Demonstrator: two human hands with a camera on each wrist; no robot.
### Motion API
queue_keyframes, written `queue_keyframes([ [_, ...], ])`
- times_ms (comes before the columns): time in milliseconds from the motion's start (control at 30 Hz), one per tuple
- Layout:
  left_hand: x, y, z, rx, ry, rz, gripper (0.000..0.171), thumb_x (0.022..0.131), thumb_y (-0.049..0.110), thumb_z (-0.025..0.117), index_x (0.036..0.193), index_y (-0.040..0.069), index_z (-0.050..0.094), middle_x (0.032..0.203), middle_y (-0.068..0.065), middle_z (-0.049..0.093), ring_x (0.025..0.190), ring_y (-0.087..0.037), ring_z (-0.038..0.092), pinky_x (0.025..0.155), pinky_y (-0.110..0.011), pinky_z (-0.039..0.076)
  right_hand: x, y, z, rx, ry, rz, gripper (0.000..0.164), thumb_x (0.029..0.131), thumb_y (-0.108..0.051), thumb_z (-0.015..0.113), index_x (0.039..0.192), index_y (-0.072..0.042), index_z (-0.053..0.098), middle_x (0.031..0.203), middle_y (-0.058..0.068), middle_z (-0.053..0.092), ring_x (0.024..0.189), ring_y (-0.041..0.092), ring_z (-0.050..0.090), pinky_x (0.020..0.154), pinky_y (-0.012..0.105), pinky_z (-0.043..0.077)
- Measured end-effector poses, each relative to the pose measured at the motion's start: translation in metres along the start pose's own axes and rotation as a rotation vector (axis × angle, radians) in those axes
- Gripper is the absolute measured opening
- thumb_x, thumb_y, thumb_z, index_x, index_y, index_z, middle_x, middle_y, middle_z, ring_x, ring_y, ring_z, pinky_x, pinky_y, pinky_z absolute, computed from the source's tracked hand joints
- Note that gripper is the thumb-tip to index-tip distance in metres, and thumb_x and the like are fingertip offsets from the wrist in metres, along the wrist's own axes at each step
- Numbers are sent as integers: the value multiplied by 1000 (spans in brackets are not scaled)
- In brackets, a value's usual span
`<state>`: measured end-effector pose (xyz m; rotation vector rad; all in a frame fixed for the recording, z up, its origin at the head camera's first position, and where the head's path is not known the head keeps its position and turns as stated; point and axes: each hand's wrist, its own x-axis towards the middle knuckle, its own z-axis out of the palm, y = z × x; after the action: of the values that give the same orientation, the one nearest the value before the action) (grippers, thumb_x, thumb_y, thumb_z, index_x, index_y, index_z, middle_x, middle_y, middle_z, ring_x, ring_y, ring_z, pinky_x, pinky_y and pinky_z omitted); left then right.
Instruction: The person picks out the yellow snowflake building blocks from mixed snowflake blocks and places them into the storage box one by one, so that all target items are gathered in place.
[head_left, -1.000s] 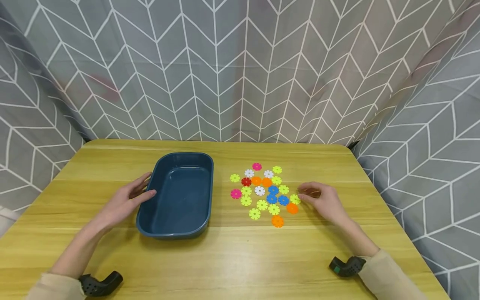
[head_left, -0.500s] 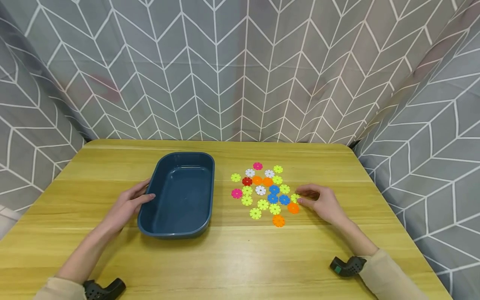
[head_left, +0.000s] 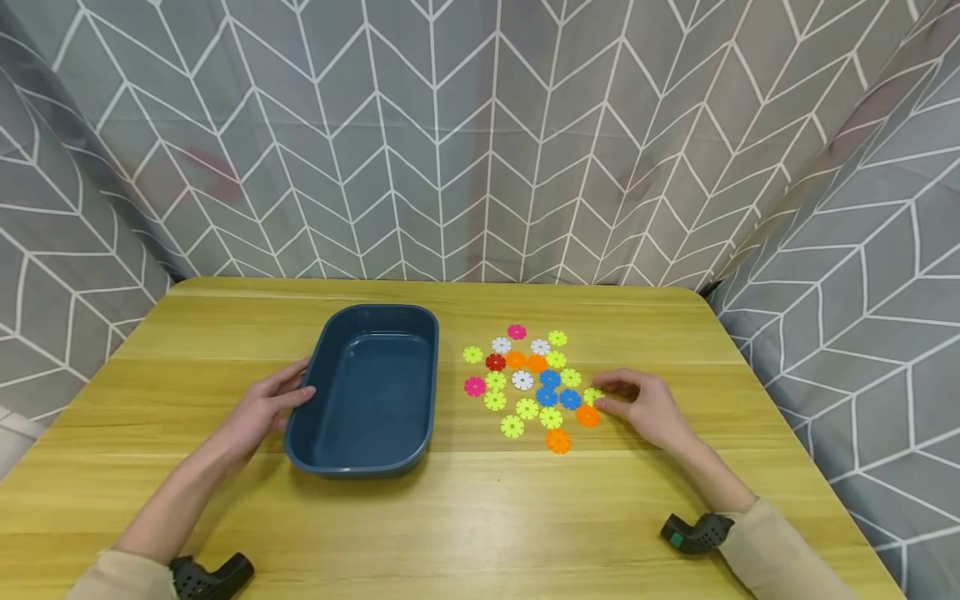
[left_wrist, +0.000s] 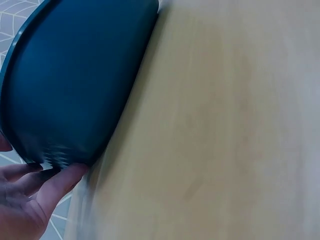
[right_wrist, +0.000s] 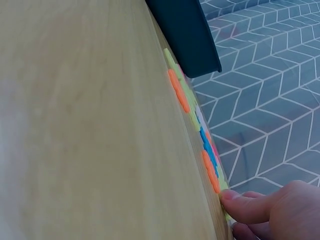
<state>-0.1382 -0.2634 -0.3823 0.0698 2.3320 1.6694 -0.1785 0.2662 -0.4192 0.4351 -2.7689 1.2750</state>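
Observation:
My left hand (head_left: 257,412) grips the left side of a dark blue plastic tub (head_left: 367,408), thumb over the rim and fingers against the outer wall. In the left wrist view, fingertips (left_wrist: 75,172) press under the tub's side. Right of it, several notched plastic interlocking discs lie flat in a loose cluster, in yellow-green, orange, blue, white, pink and red. My right hand (head_left: 645,407) pinches a yellow-green disc (head_left: 592,396) at the cluster's right end, between thumb and finger. An orange disc (head_left: 588,416) lies just in front of it. The right wrist view shows the thumb (right_wrist: 235,202) at the disc's edge.
All this stands on a wooden table (head_left: 480,525). A grey curtain (head_left: 465,142) with white chevron lines hangs behind and at both sides. Each wrist wears a black camera mount, the right one (head_left: 696,533) low over the table.
The tub has slid slightly right with my left hand, closer to the discs. My right hand has closed its fingertips in on the yellow-green disc at the right end.

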Motion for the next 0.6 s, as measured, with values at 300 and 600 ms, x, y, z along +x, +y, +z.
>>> queue_keyframes([
  [300,-1,3,2,33,-26,-27,74,105,32,50,161,6,9,162,-30,15,144,-48,26,84,-28,50,1,-1,2,3,13,-41,30,85,-7,79,114,-6,73,107,9,70,92,25,64,78,22,52],
  [600,0,3,2,27,-53,-39,76,105,33,50,161,6,6,162,-30,17,142,-49,32,91,-39,55,2,-4,-1,-35,49,3,28,85,-9,79,113,-7,74,107,8,68,89,18,65,76,18,53],
])
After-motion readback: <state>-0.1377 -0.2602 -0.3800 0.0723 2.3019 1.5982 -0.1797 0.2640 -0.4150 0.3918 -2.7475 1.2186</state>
